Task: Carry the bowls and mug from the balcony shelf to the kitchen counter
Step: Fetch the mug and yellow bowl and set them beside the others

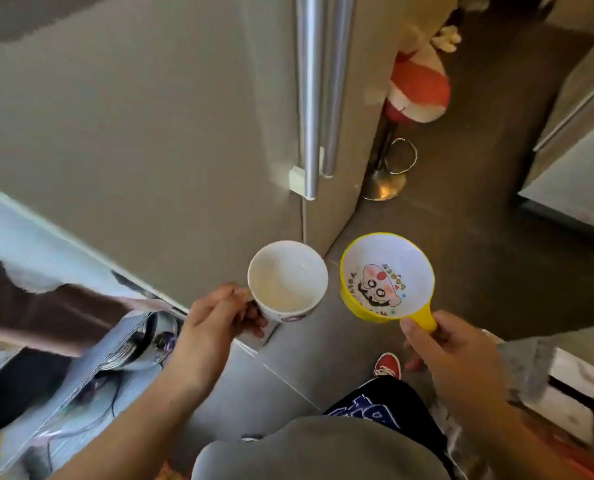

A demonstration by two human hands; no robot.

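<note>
Two things in hand at once: the left hand (216,327) has its fingers wrapped around the handle of a white ceramic mug (287,279) with a purplish printed band near its base, and the right hand (451,355) is clamped onto the stubby handle of a yellow plastic bowl (387,277) with a white inside. Both are carried side by side, just apart, above the grey tiled floor (461,237), right in front of a tall beige fridge (150,133) with two long silver bar handles (311,98).

Mug looks empty inside. Bowl has a cartoon face printed on the bottom, big eyes, red cheeks, with colourful letters arced around it, but they're upside down and too blurry for me to read properly. The mug's band print is too cut off to read.

Further back there's an orange and white plush toy (420,88) sitting on a chrome bar stool (389,168). One red sneaker (388,366) shows below, plus black shorts with blue lettering (368,410), unreadable.
</note>
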